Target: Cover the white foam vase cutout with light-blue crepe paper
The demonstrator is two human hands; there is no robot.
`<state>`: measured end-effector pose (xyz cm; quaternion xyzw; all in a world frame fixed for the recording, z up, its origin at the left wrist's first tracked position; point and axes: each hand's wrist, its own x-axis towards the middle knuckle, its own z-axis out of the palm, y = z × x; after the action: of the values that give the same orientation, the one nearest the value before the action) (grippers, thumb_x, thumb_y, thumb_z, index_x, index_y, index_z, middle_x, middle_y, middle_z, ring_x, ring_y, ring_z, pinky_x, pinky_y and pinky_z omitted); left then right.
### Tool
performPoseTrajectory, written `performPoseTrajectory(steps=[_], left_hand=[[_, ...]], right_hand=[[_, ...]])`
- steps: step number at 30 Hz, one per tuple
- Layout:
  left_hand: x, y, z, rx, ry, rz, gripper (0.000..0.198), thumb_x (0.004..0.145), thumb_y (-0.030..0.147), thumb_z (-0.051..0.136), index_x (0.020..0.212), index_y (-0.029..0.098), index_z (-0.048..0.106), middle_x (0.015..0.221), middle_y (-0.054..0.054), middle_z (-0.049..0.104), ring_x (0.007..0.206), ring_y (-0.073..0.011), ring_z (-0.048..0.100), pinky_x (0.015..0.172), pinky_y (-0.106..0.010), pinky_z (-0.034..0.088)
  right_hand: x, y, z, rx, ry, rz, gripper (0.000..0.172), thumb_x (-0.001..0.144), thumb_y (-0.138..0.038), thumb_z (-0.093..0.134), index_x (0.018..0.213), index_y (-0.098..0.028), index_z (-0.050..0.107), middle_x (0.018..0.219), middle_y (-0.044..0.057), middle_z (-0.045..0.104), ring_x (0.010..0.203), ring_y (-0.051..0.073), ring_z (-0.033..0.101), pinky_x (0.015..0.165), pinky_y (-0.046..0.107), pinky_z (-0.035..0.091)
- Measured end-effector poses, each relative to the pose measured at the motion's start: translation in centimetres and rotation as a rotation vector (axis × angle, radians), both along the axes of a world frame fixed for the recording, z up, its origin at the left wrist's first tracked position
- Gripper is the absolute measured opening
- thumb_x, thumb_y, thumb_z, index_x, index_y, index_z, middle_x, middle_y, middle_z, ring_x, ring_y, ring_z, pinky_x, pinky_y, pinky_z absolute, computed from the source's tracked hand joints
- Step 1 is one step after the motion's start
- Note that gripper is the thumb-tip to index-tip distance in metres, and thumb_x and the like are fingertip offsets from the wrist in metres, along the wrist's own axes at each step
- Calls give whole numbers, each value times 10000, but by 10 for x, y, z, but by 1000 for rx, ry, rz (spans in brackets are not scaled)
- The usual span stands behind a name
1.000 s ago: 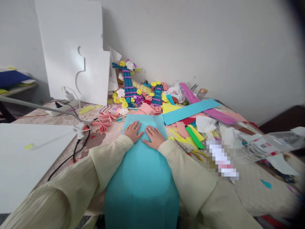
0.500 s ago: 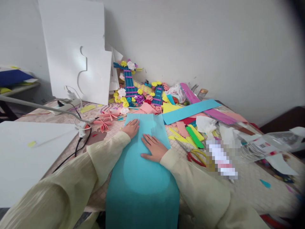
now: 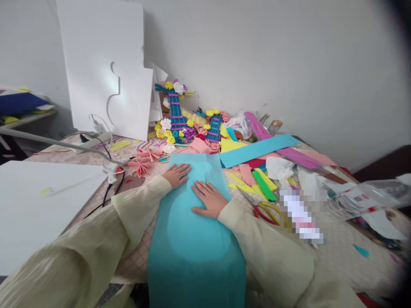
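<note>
Turquoise paper (image 3: 199, 244), I see, lies directly under the left hand (image 3: 176, 176) and the right hand (image 3: 212, 201), their fingers flat and apart.

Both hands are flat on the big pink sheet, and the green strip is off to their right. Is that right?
Not quite: the head view shows the sheet is blue, not pink. The left hand and right hand do lie flat on it, with the green strip to their right.
</note>
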<state>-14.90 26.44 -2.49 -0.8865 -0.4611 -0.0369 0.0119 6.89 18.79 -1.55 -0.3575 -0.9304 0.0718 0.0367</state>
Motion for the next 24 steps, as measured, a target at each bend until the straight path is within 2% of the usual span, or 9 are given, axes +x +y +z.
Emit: performPoseTrajectory(steps=[16, 24], left_hand=[[-1, -2, -3, 14, -9, 38, 478, 883, 387, 231, 1346, 267, 236, 1425, -10, 236, 1290, -170, 240, 1057, -420, 111], [-2, -1, -6, 15, -32, 47, 487, 879, 411, 238, 1346, 276, 227, 1425, -5, 233, 1288, -177, 245, 1052, -470, 73]], right_hand=[[2, 0, 2, -4, -10, 6, 813, 765, -665, 272, 1380, -143, 171, 1451, 116, 120, 1323, 243, 97, 1062, 436, 115], [4, 2, 2, 2, -11, 8, 808, 765, -661, 285, 1378, -145, 180, 1449, 119, 124, 1323, 239, 97, 1061, 439, 117]])
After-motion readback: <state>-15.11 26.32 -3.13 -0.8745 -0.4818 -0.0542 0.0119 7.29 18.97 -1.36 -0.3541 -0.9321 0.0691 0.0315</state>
